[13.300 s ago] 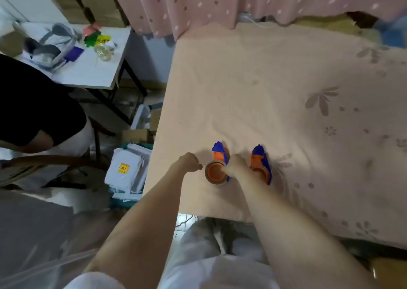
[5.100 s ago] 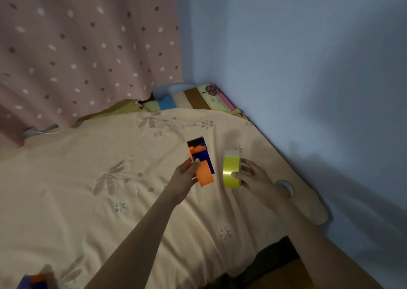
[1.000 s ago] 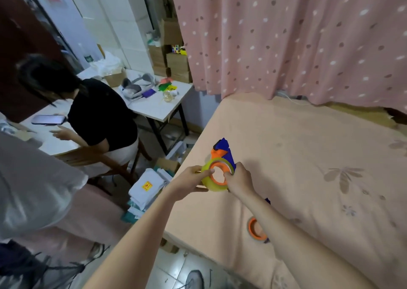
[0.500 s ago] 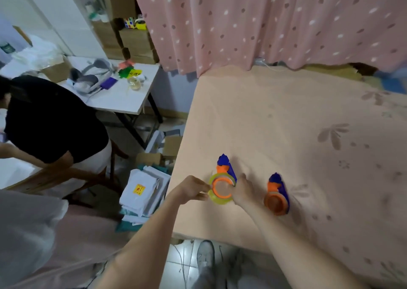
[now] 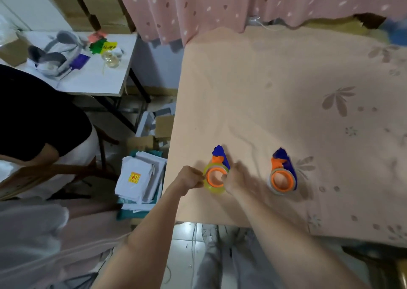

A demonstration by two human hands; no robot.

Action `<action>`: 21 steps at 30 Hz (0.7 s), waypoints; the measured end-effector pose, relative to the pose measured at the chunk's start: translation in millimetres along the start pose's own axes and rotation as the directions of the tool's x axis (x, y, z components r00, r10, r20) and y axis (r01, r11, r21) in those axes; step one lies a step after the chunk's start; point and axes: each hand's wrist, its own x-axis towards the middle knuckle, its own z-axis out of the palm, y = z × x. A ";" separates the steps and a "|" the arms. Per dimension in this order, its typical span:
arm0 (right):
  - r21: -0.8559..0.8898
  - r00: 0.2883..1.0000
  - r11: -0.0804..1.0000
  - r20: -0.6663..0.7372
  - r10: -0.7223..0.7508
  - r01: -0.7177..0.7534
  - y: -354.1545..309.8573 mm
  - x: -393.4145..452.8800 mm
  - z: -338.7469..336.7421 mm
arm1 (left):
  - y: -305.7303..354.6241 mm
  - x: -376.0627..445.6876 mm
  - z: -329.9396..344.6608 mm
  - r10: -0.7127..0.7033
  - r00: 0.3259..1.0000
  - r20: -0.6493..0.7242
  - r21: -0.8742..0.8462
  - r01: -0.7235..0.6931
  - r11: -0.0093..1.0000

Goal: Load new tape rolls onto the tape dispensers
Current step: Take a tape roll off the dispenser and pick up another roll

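Note:
Two blue-and-orange tape dispensers lie on the peach bed sheet [image 5: 275, 94]. The left dispenser [image 5: 218, 156] carries a yellow tape roll [image 5: 209, 186] around its orange hub. My left hand [image 5: 189, 177] pinches the roll's left side, and my right hand [image 5: 234, 178] grips its right side, both resting at the sheet's near-left corner. The right dispenser [image 5: 283, 172] lies apart to the right, with a pale clear roll around its orange hub; no hand touches it.
The bed's left edge drops to a floor with a stack of white packets [image 5: 141, 176] and cardboard boxes [image 5: 163, 126]. A seated person in a black top [image 5: 33, 121] is at left beside a white table [image 5: 92, 79]. A pink dotted curtain [image 5: 220, 4] hangs behind the bed.
The dispenser with the yellow roll came down from mid-air to rest on the sheet, to the left of the other dispenser. Both hands stay on it. The camera tilted downward.

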 end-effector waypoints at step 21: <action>0.026 0.837 0.958 -0.480 0.263 -0.287 89.0 -12.5 -115.7 | 66.7 -7.1 86.8 0.123 0.992 0.037 0.266 -0.129 0.955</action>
